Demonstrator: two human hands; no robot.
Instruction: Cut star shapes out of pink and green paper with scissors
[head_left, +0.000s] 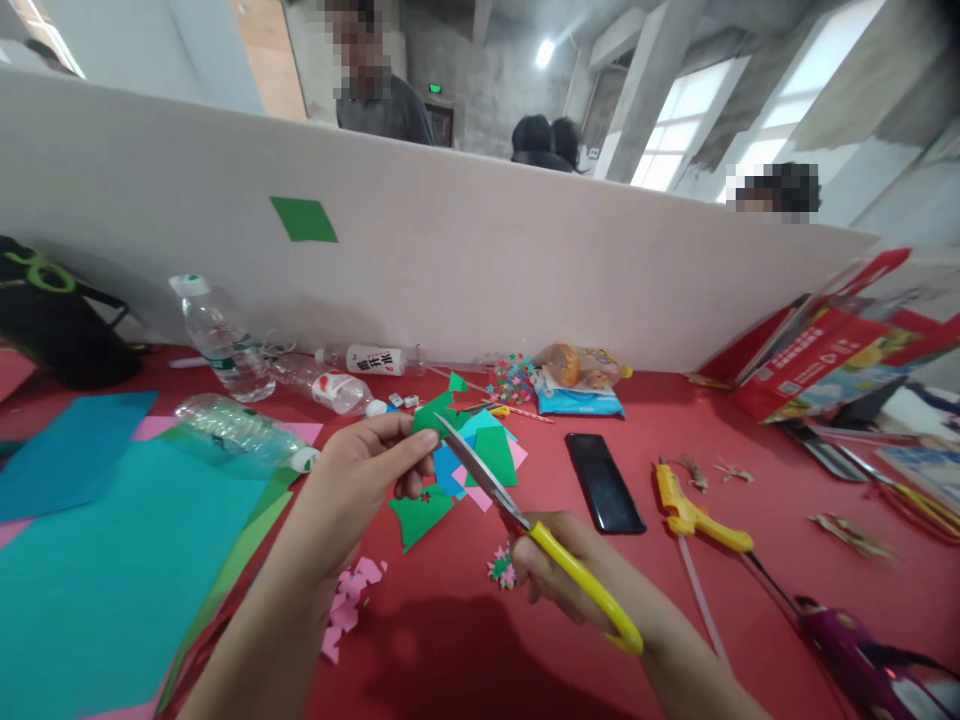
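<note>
My left hand (365, 470) pinches a small piece of green paper (433, 410) above the red table. In my right hand (559, 578) I grip yellow-handled scissors (547, 545). Their grey blades point up and left, and the tips meet the green piece at its edge. Below the hands lie a larger green paper scrap (420, 515), blue and pink cut pieces (480, 460) and small pink snippets (349, 595).
Teal, blue and pink sheets (112, 560) cover the left. Plastic bottles (225, 345) lie behind. A black phone (604, 483), a yellow glue gun (694, 515), a purple tool (870, 660) and snack packets (577, 385) sit to the right. A white partition (465, 250) runs across; people stand beyond it.
</note>
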